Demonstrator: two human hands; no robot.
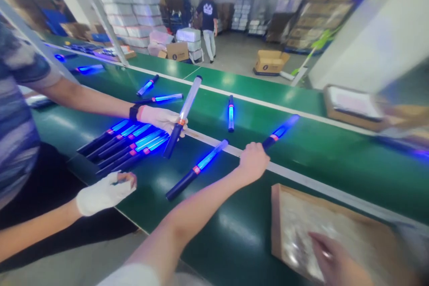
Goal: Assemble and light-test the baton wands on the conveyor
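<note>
My left hand (254, 161) is wrapped round the dark handle of a light stick (281, 130) that glows blue, over the pale strip on the green bench. My right hand (330, 254), blurred, is at an open cardboard box (275, 223) at the lower right, over clear plastic wrapping (298, 241); its fingertips seem to touch something small that I cannot make out. A lit stick (208, 157) lies on the bench left of my left hand, and another (231, 114) lies farther back.
At left a co-worker's gloved hand (161, 118) holds an unlit stick (190, 100); their other gloved hand (103, 193) is nearer. Several glowing sticks (117, 147) lie between. A person (208, 20) stands beyond the bench (228, 232). A tray (355, 107) sits at back right.
</note>
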